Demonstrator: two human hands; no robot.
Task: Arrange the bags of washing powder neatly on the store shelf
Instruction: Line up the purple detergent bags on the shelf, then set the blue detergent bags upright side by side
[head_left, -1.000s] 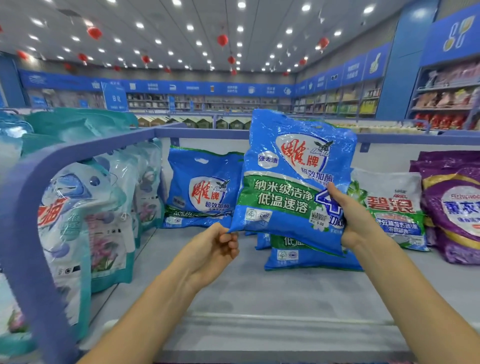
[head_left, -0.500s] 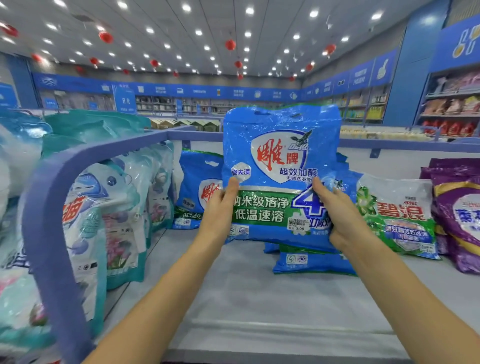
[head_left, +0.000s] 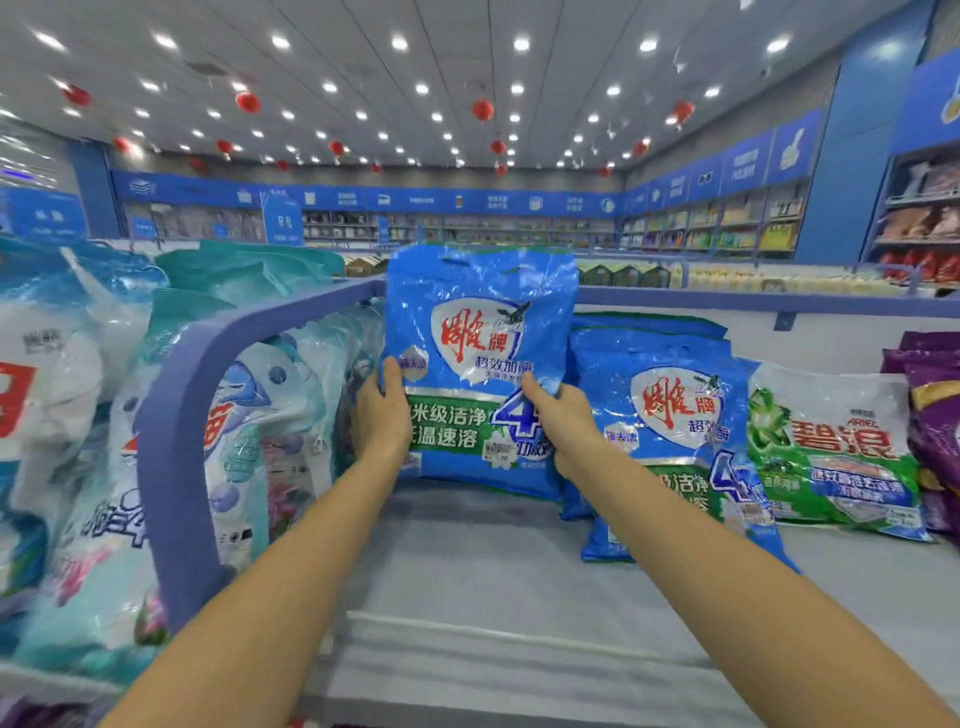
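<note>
A blue bag of washing powder (head_left: 480, 332) with red lettering and a green band stands upright at the back left of the grey shelf (head_left: 467, 561). My left hand (head_left: 382, 415) grips its left edge and my right hand (head_left: 563, 415) grips its right side. Just to the right, more blue bags of the same kind (head_left: 670, 415) lean against the back wall, one in front of another. A white and green bag (head_left: 836, 452) leans beside them.
A purple-blue divider rail (head_left: 176, 415) bounds the shelf on the left, with several teal and white bags (head_left: 104, 441) behind it. Purple bags (head_left: 930, 415) stand at the far right. The front of the grey shelf is bare. Store aisles lie beyond.
The held blue bag has moved left and back, down onto the shelf. It now covers the bag that stood at the back left. My left hand went from free to gripping its left edge.
</note>
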